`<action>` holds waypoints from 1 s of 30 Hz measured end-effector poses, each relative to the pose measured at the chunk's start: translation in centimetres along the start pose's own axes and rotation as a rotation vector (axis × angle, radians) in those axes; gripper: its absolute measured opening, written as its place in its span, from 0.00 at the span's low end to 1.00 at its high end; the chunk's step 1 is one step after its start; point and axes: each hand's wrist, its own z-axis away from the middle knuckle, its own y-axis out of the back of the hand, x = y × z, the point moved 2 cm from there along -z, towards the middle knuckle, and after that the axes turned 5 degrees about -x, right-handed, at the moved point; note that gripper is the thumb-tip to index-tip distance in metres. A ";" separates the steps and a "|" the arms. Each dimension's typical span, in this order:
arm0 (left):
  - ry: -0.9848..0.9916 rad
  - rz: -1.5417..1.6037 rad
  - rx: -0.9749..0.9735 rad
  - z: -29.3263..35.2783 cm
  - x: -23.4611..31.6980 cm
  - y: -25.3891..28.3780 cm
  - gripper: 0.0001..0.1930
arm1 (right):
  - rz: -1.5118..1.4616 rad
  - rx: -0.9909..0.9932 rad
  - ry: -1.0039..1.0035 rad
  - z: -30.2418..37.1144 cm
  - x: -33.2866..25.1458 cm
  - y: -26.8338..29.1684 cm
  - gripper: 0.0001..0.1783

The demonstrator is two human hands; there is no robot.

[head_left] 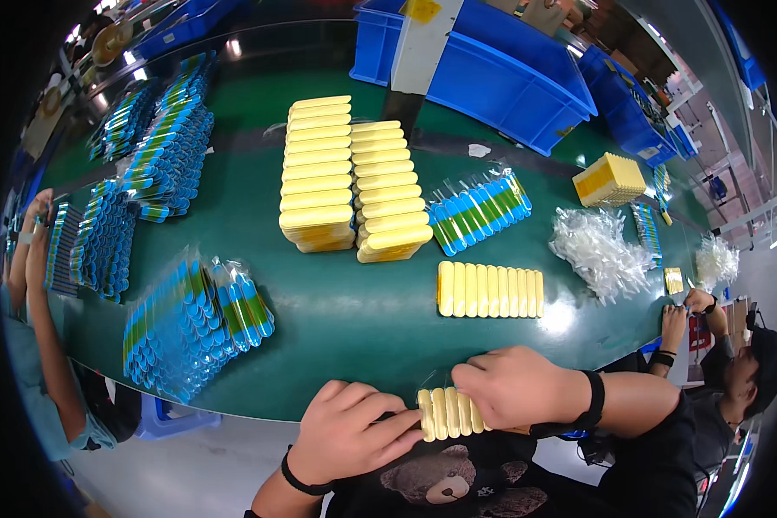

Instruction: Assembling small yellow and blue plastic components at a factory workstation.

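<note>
At the near table edge, a short row of yellow round-ended strips (450, 414) lies between my hands, with a bit of clear film at its upper edge. My left hand (354, 432) presses its fingertips to the row's left end. Curled over the right end, my right hand (516, 386) has its thumb and fingers closed there, partly hiding the strips. Just beyond, another row of yellow strips (490, 291) lies flat on the green table (345, 319). Farther back are two tall stacks of yellow strips (317, 173) (388, 190), side by side.
Blue-green strips in clear film (479, 211) lie right of the stacks, with bigger heaps (177, 324) at left. A pile of clear sleeves (600, 250) and a yellow block (608, 180) sit at right. Blue crates (509, 86) stand behind a post. Co-workers' hands (675, 324) work at both sides.
</note>
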 end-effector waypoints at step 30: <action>-0.049 -0.006 -0.042 0.3 -0.3 -0.3 0.11 | 0.113 -0.041 -0.003 0.0 -0.2 1.2 0.14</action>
